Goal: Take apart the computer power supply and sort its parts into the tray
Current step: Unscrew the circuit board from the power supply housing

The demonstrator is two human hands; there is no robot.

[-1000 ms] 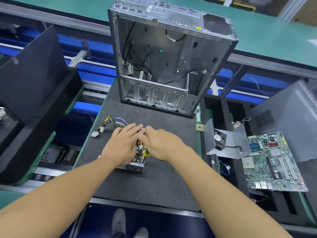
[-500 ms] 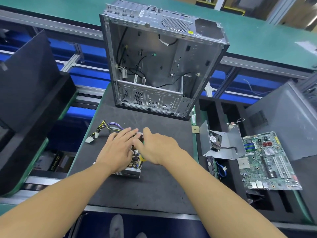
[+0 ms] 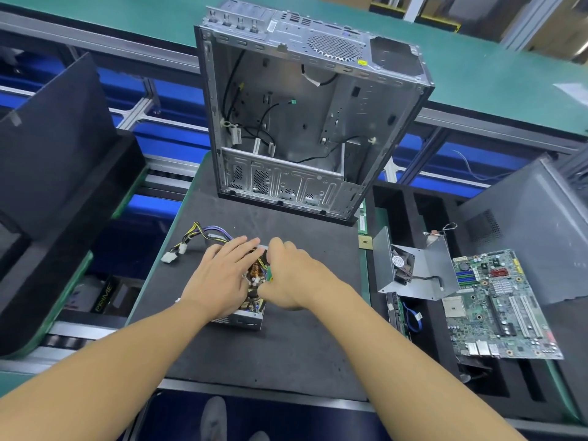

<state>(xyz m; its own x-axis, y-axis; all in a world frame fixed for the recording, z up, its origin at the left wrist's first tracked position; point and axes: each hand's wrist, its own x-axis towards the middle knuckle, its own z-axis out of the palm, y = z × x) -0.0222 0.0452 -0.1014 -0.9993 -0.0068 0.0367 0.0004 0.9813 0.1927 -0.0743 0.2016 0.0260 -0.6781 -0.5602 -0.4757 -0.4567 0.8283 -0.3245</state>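
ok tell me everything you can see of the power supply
The power supply is a grey metal box with its lid off, lying flat on the dark mat. Inside show a copper coil and crowded parts. A bundle of yellow, purple and black wires with white plugs leaves its far side. The left hand rests flat on it; the right hand grips a green tool over it.

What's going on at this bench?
A person is taking apart an open grey metal power supply box on the dark mat. The left hand rests flat on it; the right hand grips a green-handled tool over its insides. A green circuit board and a metal fan bracket lie on the black foam tray.
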